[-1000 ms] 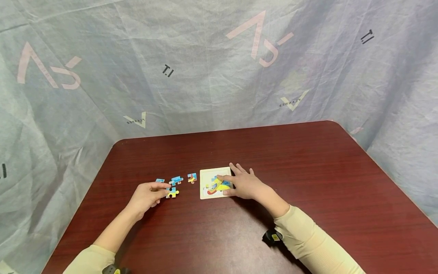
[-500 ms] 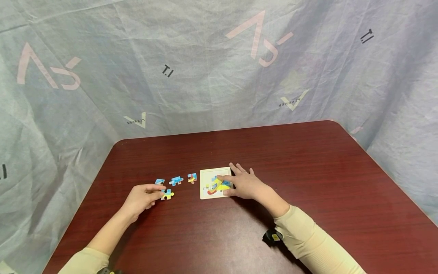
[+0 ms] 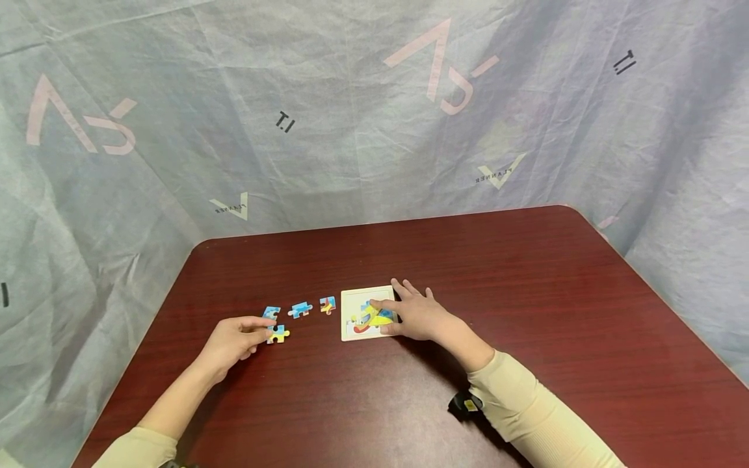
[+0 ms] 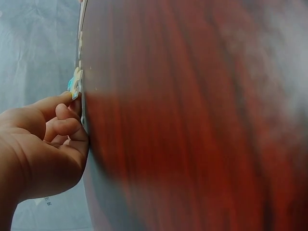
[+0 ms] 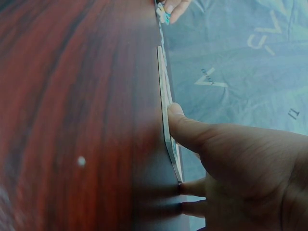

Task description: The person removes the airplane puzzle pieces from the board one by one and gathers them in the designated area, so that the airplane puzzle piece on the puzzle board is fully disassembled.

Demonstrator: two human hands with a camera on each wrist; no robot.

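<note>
My left hand (image 3: 229, 344) pinches a blue and yellow jigsaw piece (image 3: 278, 334) between thumb and fingers, low over the table at the left. In the left wrist view that piece (image 4: 74, 85) sticks out past the fingertips, seen nearly edge-on. My right hand (image 3: 420, 315) rests with spread fingers on the right side of a small wooden puzzle tray (image 3: 344, 315). Its thumb and index finger lie over the joined pieces (image 3: 374, 316), a yellow, blue and red picture partly hidden by the hand. The right wrist view shows the thumb (image 5: 185, 127) on the tray's top.
Three loose jigsaw pieces lie in a row left of the tray: one (image 3: 272, 313) right behind the left fingertips, a blue one (image 3: 301, 310), and a blue, red and yellow one (image 3: 328, 305). Grey printed cloth (image 3: 351, 130) hangs behind the dark red table (image 3: 456, 253).
The left hand has moved left and slightly nearer with the jigsaw piece, away from the blue piece and the tray. My right hand has stayed on the tray.
</note>
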